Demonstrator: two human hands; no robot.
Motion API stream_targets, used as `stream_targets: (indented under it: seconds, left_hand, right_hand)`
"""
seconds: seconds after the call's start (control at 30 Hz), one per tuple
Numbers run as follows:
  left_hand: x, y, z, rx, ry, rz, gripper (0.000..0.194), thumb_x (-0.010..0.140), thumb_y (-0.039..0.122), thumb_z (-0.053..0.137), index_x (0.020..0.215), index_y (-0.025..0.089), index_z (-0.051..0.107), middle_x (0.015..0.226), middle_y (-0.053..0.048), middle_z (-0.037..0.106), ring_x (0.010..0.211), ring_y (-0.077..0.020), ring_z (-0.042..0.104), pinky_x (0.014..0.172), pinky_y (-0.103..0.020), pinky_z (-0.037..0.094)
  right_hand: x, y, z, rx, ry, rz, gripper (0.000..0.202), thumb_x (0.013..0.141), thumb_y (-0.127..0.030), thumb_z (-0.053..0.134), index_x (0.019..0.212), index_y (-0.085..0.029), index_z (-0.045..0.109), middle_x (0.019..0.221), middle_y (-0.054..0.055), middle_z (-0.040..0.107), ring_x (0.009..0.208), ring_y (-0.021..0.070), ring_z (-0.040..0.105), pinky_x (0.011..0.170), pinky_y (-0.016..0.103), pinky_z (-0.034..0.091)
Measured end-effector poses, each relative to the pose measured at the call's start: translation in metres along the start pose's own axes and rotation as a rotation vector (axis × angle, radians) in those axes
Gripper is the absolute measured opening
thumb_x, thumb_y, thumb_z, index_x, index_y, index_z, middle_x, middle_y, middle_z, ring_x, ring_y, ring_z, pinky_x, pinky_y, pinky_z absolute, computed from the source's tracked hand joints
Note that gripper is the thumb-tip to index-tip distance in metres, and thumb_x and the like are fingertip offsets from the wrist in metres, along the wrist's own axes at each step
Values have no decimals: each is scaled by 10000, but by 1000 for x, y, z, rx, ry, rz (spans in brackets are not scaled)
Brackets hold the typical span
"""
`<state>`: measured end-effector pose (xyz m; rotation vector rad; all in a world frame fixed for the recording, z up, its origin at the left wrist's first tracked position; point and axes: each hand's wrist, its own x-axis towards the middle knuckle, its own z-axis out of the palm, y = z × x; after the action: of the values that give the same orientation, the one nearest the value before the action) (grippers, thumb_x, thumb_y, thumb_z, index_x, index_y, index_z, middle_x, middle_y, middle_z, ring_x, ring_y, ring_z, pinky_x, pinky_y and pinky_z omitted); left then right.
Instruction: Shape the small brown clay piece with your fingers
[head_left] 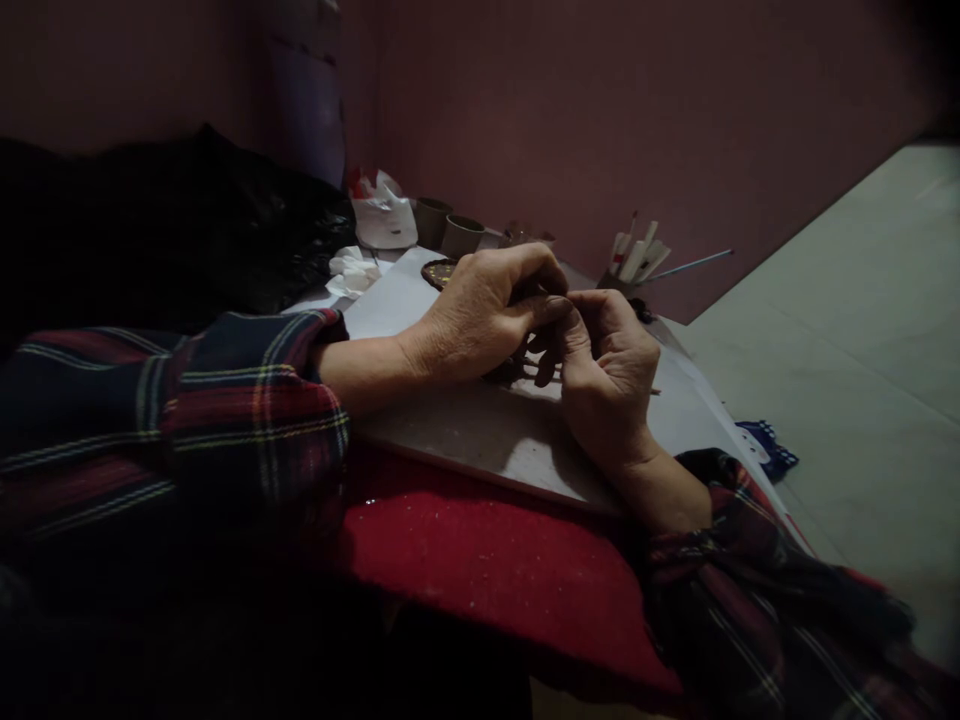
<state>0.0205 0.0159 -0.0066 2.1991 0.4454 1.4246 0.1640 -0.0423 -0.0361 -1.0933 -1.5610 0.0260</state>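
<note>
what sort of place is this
Probably a small craft corner indoors: a pale board, a bunch of pale sticks, and two brownish cups near the wall.

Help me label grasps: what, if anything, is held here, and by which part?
It cannot be told: the left grip and right grip come together, hiding anything pinched between them, so no part can be named.

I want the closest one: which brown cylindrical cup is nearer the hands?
The right-hand brown cylindrical cup; the left one sits farther away, beside the crumpled white bag.
</note>
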Motion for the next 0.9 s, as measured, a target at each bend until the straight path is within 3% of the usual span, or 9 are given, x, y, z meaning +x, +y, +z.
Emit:
stream_targets:
  seconds: [0.2, 0.9]
  left_hand:
    - [0, -2, 1, 14, -1, 3, 56, 805, 129, 644, 827, 153, 690, 728, -7, 671, 701, -136, 628, 641, -262, 519]
    - [-1, -3, 1, 27, -20, -3, 47, 818, 160, 641, 818, 155, 687, 721, -18, 667, 720, -145, 625, 646, -261, 518]
  right_hand:
    - [0, 0, 0, -10, -8, -5, 143, 958, -379, 553, 952, -238, 581, 765, -15, 612, 677, 128, 586, 578, 266, 471]
    - [0, 0, 1, -24, -50, -3, 136, 962, -368, 536, 933, -236, 552, 806, 1, 610, 726, 144, 578, 627, 290, 486]
